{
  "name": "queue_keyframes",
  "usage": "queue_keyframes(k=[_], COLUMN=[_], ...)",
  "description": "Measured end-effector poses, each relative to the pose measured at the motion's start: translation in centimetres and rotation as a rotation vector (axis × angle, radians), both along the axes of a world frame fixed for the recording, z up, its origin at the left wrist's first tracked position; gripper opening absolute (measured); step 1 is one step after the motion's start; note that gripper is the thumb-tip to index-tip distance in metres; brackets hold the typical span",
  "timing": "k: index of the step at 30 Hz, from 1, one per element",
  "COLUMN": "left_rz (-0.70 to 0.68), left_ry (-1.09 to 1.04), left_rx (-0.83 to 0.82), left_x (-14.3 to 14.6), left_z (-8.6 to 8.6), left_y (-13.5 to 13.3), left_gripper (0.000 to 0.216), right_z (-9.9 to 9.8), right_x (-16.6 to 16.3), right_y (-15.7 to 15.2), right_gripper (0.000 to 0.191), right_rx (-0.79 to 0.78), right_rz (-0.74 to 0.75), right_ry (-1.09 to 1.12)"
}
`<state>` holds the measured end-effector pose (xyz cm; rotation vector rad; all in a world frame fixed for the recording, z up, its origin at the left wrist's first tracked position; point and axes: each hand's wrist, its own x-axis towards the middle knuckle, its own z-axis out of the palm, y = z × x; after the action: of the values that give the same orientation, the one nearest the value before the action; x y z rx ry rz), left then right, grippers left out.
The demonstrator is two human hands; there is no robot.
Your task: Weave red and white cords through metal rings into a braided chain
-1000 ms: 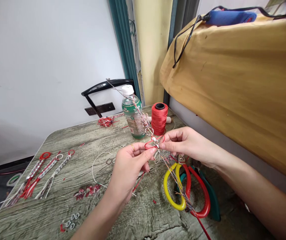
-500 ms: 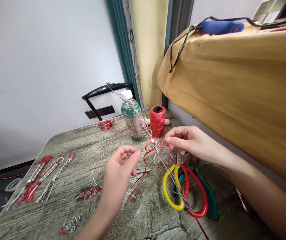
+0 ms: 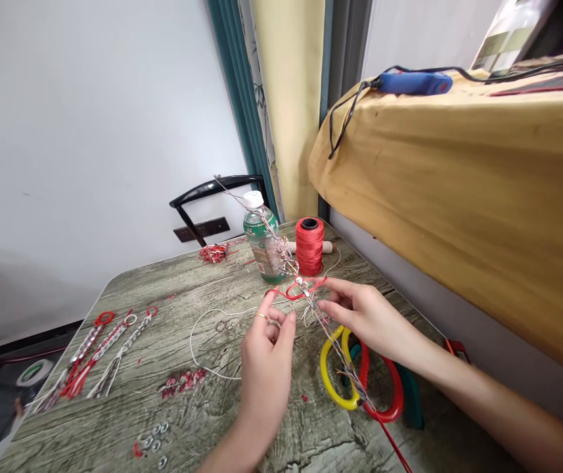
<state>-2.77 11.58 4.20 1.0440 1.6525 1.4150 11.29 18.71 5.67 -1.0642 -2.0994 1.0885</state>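
Observation:
A red cord runs sideways across a taut bundle of thin strands, where small metal nuts sit. My left hand has one end of that cord at its index fingertip, fingers curled. On the other side, my right hand has the cord at its index fingertip, the thumb below beside the bundle. How the cord passes behind the fingers is hidden. Below my right hand lie scissors with yellow and red handles, partly covered by the strands. A white cord loops on the table left of my left hand.
A green-labelled bottle and a red thread spool stand behind the work. Finished braided keychains, a red-white braided piece and loose nuts lie left. A yellow-clothed table borders the right.
My left hand has moved up and right to the red cord, whose end hung loose before. Both sides of the cord now stretch outward from the bundle. My right hand has shifted slightly lower.

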Motion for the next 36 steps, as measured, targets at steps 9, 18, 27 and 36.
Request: queue_keyframes(k=[9, 18, 27, 36], left_rz=[-0.061, -0.041, -0.344, -0.405], left_ry=[-0.172, -0.209, 0.354, 0.742], left_rx=[-0.058, -0.042, 0.113, 0.567], left_x=[0.4, 1.6, 0.7, 0.2], left_z=[0.0, -0.4, -0.2, -0.6], left_y=[0.9, -2.3, -8.0, -9.4], left_gripper=[0.021, 0.020, 0.023, 0.025], right_z=[-0.7, 0.5, 2.2, 1.3], right_x=[-0.3, 2.9, 7.1, 8.9], right_y=[-0.1, -3.4, -7.3, -9.2], right_gripper=[0.018, 0.020, 0.018, 0.017], right_rx=[-0.325, -0.348, -0.305, -0.041], right_rz=[0.079, -0.026, 0.028, 0.005], right_ry=[0.291, 0.256, 0.175, -0.002])
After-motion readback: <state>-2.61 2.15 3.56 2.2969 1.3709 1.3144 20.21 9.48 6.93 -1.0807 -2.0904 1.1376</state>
